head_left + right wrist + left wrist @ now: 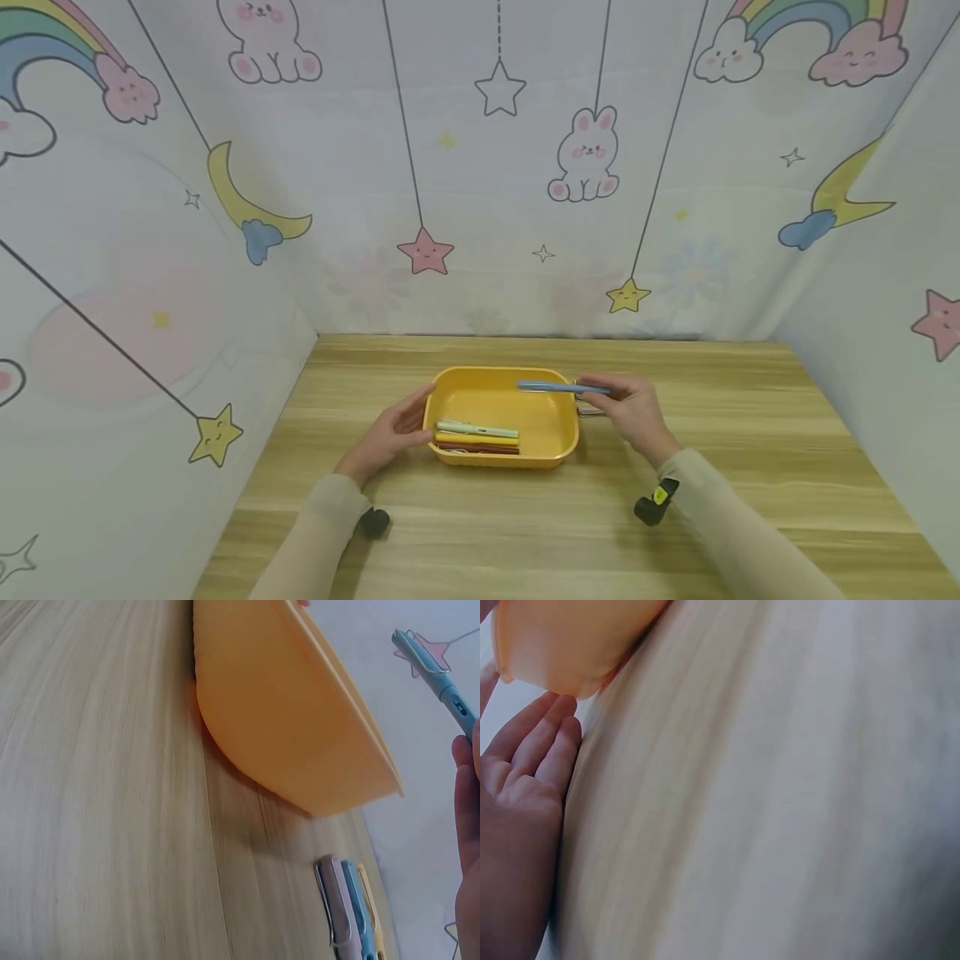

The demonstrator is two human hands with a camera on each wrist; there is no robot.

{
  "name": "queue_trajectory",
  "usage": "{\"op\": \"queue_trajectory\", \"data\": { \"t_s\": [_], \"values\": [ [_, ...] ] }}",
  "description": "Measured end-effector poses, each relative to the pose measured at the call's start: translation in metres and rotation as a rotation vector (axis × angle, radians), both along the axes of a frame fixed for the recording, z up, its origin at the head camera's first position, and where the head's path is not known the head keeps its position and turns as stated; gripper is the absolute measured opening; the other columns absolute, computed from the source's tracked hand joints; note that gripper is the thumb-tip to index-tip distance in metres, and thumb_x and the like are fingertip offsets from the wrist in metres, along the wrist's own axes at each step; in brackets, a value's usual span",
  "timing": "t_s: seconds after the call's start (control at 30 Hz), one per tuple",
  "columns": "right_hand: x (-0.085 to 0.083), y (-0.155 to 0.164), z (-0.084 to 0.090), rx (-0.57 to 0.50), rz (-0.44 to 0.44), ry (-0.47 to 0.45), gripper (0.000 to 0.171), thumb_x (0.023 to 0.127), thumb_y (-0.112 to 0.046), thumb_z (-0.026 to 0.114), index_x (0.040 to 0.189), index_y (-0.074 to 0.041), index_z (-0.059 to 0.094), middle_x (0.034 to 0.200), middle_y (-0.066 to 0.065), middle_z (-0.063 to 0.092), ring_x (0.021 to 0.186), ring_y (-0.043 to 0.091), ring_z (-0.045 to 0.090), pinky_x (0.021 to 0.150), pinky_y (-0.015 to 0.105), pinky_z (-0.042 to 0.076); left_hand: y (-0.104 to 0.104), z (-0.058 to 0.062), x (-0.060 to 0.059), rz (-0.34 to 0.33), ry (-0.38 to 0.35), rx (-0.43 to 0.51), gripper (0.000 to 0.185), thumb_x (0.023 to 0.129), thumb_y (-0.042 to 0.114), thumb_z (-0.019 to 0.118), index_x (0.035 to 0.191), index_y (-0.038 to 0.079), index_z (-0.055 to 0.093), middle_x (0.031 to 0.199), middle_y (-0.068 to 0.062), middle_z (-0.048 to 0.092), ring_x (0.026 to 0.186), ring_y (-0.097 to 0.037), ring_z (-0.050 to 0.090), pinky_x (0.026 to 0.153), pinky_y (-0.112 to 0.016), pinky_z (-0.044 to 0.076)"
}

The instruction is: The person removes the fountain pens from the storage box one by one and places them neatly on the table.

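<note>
On the wooden table (735,433) stands a yellow tray (551,442), between the two hands. The left hand (390,433) lies against the left wall of the tray with straight, relaxed fingers (544,739); it touches the rim but grips nothing. I judge that it rests there to keep the tray from sliding. The right hand (633,410) pinches a blue pen (558,387) by one end, so the long part of the pen reaches level over the far right part of the tray, above the bottom and not touching it. Holding it at the end keeps the hand outside the rim.

Inside the tray three pens lie side by side along the near wall, parallel to it: a mint pen (476,429), a yellow pen (476,438) and a dark red pen (477,448). They are touching or almost touching each other. The rest of the bottom is bare.

Just beside the right wall of the tray, on the table, a few more pens (349,911) lie together; the right wrist view shows a pinkish, a blue and a yellow one.
</note>
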State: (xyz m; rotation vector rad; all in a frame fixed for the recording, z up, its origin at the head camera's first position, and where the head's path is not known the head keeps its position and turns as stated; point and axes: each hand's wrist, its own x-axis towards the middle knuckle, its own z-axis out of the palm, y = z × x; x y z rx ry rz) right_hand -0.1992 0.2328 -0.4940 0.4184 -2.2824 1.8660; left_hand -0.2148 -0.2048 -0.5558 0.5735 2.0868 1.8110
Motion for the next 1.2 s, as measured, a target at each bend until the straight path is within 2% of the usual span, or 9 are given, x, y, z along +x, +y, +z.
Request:
{"op": "queue_trajectory", "data": {
  "t_s": [0.13,0.27,0.43,0.53,0.63,0.77,0.87,1.0,1.2],
  "values": [
    [0.002,0.013,0.000,0.002,-0.021,0.017,0.031,0.093,-0.001,0.078,0.122,0.010,0.073,0.113,0.014,0.079,0.096,0.013,0.077,0.077,0.023,0.063,0.000,0.000,-0.001,-0.002,0.009,0.006,0.079,0.100,0.009,0.072,0.167,0.028,0.033,0.172,-0.009,0.030,0.157,-0.035,0.030,0.126,-0.044,0.029],
    [0.003,0.027,-0.001,0.017,-0.039,0.042,0.031,0.094,-0.002,0.078,0.123,0.007,0.074,0.113,0.008,0.080,0.094,0.012,0.076,0.075,0.024,0.063,0.001,0.001,-0.001,0.001,0.007,0.011,0.079,0.100,0.008,0.072,0.166,0.028,0.033,0.172,-0.010,0.030,0.157,-0.036,0.030,0.126,-0.050,0.026],
    [0.008,0.043,-0.004,0.029,-0.075,0.043,0.032,0.094,-0.004,0.078,0.124,0.007,0.073,0.113,0.001,0.080,0.089,0.006,0.074,0.071,0.026,0.063,0.001,0.002,0.001,0.005,-0.004,0.002,0.080,0.100,0.009,0.072,0.166,0.030,0.033,0.172,-0.007,0.031,0.156,-0.033,0.031,0.126,-0.048,0.027],
    [0.012,0.051,-0.007,0.060,-0.111,0.036,0.032,0.095,-0.005,0.078,0.125,0.006,0.074,0.116,0.003,0.079,0.089,0.003,0.072,0.070,0.025,0.063,0.000,0.002,0.001,0.000,-0.007,0.002,0.079,0.100,0.009,0.072,0.166,0.030,0.033,0.172,-0.007,0.030,0.157,-0.033,0.031,0.126,-0.049,0.026],
    [0.015,0.059,-0.010,0.103,-0.151,0.032,0.032,0.095,-0.007,0.079,0.124,0.003,0.075,0.118,-0.001,0.078,0.089,0.002,0.072,0.066,0.024,0.061,0.000,0.000,0.001,0.001,-0.009,0.003,0.079,0.100,0.010,0.072,0.166,0.030,0.033,0.172,-0.006,0.030,0.157,-0.033,0.031,0.126,-0.051,0.026],
    [0.018,0.069,-0.016,0.125,-0.167,0.040,0.030,0.095,-0.007,0.078,0.124,0.004,0.075,0.115,-0.010,0.078,0.092,0.000,0.072,0.068,0.020,0.060,0.000,-0.001,0.001,-0.002,-0.004,0.011,0.079,0.101,0.010,0.072,0.166,0.028,0.033,0.172,-0.006,0.030,0.157,-0.034,0.031,0.126,-0.051,0.027],
    [0.021,0.076,-0.022,0.107,-0.158,0.051,0.031,0.095,-0.003,0.077,0.124,0.007,0.073,0.114,-0.006,0.079,0.097,-0.001,0.071,0.076,0.017,0.061,0.000,-0.001,0.001,-0.007,0.001,0.017,0.079,0.101,0.009,0.072,0.167,0.026,0.032,0.172,-0.009,0.029,0.157,-0.036,0.030,0.126,-0.050,0.027],
    [0.023,0.083,-0.030,0.091,-0.163,0.058,0.032,0.094,0.001,0.077,0.123,0.012,0.071,0.117,0.005,0.079,0.098,-0.001,0.071,0.078,0.017,0.061,-0.001,-0.001,0.001,-0.001,0.007,0.009,0.079,0.100,0.010,0.072,0.167,0.027,0.032,0.171,-0.009,0.031,0.156,-0.035,0.031,0.125,-0.047,0.029],
    [0.025,0.087,-0.038,0.128,-0.179,0.034,0.029,0.092,0.000,0.080,0.119,0.010,0.074,0.114,0.010,0.079,0.091,-0.002,0.072,0.069,0.016,0.059,-0.001,0.000,0.000,0.004,0.010,0.000,0.079,0.100,0.011,0.073,0.166,0.028,0.033,0.171,-0.009,0.032,0.156,-0.034,0.032,0.125,-0.043,0.031]
  ]
}}
